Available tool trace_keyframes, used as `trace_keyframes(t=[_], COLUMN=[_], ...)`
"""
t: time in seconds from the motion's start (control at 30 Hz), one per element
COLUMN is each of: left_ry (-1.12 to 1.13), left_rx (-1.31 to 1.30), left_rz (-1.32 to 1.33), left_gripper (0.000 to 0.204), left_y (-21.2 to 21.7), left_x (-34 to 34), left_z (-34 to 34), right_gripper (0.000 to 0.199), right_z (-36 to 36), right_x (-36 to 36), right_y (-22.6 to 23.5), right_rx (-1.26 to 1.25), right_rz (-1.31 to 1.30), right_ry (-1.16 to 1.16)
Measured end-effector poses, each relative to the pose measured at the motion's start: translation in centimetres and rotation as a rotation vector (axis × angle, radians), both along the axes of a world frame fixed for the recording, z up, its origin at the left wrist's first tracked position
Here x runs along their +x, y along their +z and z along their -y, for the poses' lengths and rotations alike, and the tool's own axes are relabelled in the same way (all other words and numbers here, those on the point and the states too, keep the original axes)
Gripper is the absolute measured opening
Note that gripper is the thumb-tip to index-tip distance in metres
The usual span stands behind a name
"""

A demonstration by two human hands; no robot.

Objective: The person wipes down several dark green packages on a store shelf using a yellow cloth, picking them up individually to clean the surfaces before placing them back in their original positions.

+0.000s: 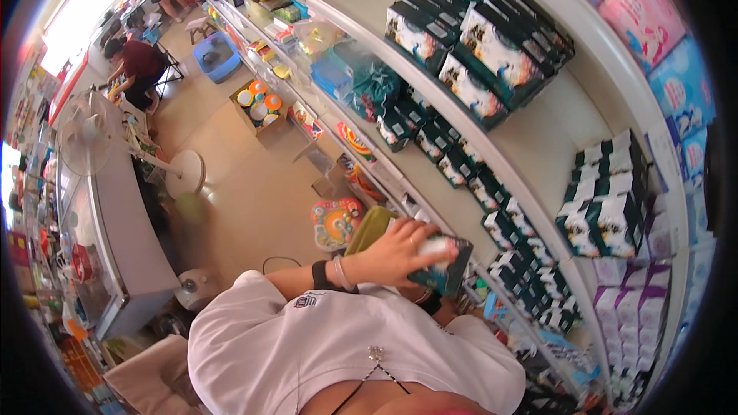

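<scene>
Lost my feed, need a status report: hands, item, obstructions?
Left hand gripping dark green box at shelf edge. Right hand out of sight. Nothing blocking.

Dark green-and-white boxes fill the upper-centre shelf; pink packs sit upper right; one green box lies lower centre.

Dark teal box with white patch in left hand; black band and pale bracelet on wrist; shelf boxes dark green-black with white picture; pink packs top right; purple-white boxes; white T-shirt.
</scene>
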State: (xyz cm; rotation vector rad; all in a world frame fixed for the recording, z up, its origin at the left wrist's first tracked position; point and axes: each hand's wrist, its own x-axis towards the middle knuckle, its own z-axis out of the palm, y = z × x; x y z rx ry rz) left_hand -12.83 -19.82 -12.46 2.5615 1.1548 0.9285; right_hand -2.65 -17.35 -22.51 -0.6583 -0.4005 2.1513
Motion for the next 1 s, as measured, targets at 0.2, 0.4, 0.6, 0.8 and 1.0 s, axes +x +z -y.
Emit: trace_keyframes(t=[0.2,0.4,0.6,0.8,1.0], left_ry=[0.072,0.418,0.624,0.379,0.154], left_rx=[-0.108,0.056,0.619,0.861,1.071], left_rz=[0.026,-0.040,-0.060,-0.307,-0.519], left_gripper=[0.079,0.076,0.075,0.071,0.066], left_y=[-0.3,0.2,11.1,16.4,17.4], left_x=[-0.3,-7.4,-15.6,-18.1,-16.6], left_z=[-2.6,-5.2,-15.5,-27.7,-37.7], right_gripper=[0.047,0.061,0.057,0.054,0.053], right_z=[-0.8,-3.0,-2.4,0.4,6.0], right_x=[3.2,10.4,11.0,6.6,-6.3], right_y=[1.6,-0.7,-1.0,-10.4,-10.0], right_rx=[0.509,0.231,0.132,-0.103,-0.013], right_rz=[0.386,-0.575,-0.240,-0.079,-0.071], right_ry=[-0.035,-0.314,-0.574,-0.928,-1.141])
